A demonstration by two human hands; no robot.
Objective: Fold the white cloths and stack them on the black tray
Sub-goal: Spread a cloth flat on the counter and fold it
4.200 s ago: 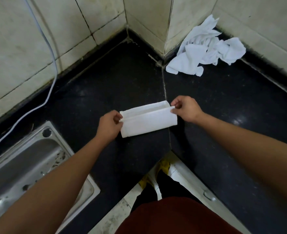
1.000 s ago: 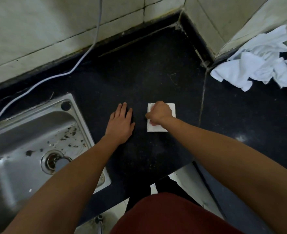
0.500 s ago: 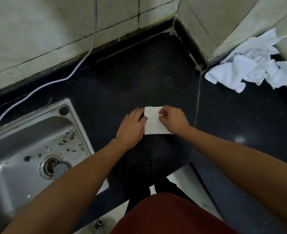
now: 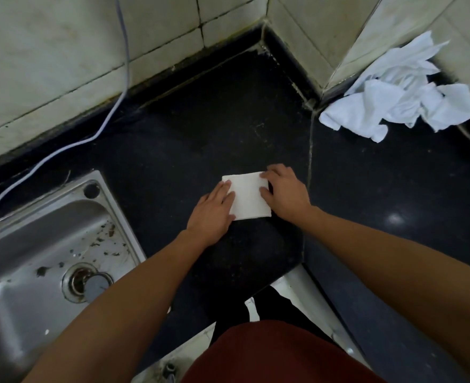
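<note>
A small white cloth (image 4: 249,196), folded into a square, lies flat on the black counter (image 4: 200,128). My left hand (image 4: 214,211) rests at its left edge, fingers spread, fingertips touching the cloth. My right hand (image 4: 285,193) lies against its right edge, thumb and fingers pressing on the cloth. A heap of crumpled white cloths (image 4: 399,98) sits in the back right corner against the tiled wall. No black tray is in view.
A steel sink (image 4: 43,258) with debris and a drain fills the left. A white cable (image 4: 62,150) runs down the tiled wall and along the counter's back. The counter's front edge forms an inside corner in front of my body.
The long folded strip has become a small square. Over the last second my left hand came from the bare counter to the cloth's left edge, and my right hand shifted to its right edge.
</note>
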